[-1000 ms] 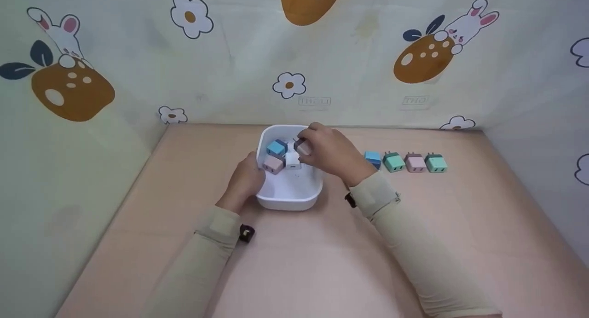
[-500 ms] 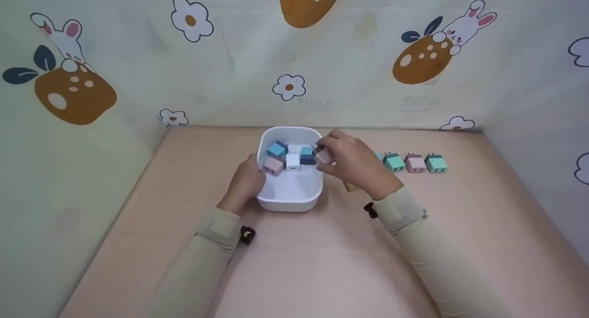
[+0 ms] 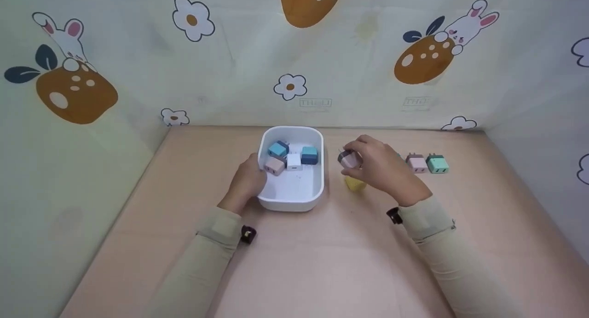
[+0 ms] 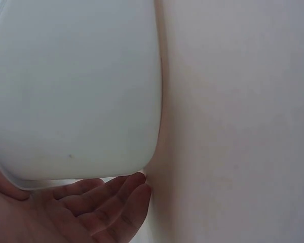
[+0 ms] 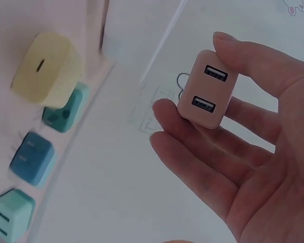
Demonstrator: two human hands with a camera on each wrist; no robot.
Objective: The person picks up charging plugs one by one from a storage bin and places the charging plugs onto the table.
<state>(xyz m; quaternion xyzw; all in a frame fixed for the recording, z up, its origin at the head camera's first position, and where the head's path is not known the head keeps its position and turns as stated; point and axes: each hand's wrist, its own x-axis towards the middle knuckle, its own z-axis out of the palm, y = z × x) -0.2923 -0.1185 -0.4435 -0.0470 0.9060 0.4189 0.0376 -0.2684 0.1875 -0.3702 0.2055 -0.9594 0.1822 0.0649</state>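
My left hand [image 3: 245,181] grips the left wall of a white plastic bin [image 3: 291,206]; in the left wrist view its fingers [image 4: 114,205] lie against the bin's outer side. Inside the bin are a white charger [image 3: 294,162], a pink charger [image 3: 274,166] and two blue chargers, one left [image 3: 278,149] and one right [image 3: 309,155]. Right of the bin, my right hand [image 3: 386,168] holds a pink USB wall charger [image 5: 207,90] between thumb and fingers, above the table. Its two ports face the right wrist camera.
A yellow charger [image 3: 354,183] sits below the right hand. Green [image 5: 12,215], blue [image 5: 33,159] and teal [image 5: 66,111] chargers show in the right wrist view. Farther right on the table are a pink charger [image 3: 417,163] and a green one [image 3: 437,163]. A patterned cloth wall [image 3: 239,92] stands behind.
My right hand has moved right, from over the bin to beside it, carrying the pink charger. The blue charger at the bin's right now shows fully. My left hand stays on the bin.
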